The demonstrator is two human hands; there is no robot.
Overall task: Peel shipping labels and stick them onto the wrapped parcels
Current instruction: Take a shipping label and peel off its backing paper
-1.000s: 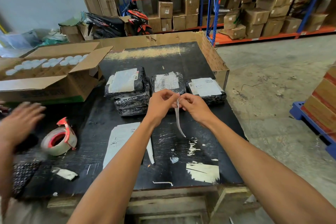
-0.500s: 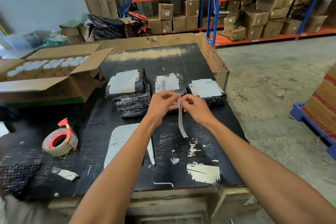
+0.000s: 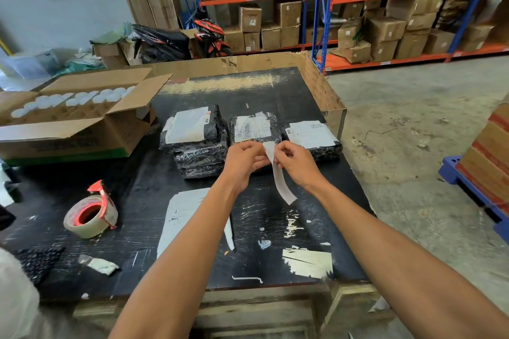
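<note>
Both hands, left (image 3: 243,158) and right (image 3: 296,161), grip the top of a white strip (image 3: 279,179) that hangs over the counter (image 3: 275,91), near the middle parcel (image 3: 254,128), whose label print is unreadable.

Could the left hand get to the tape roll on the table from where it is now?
Probably not right away: the left hand and right hand are both pinching the label strip. Otherwise the black table between it and the tape roll looks bare.
</note>
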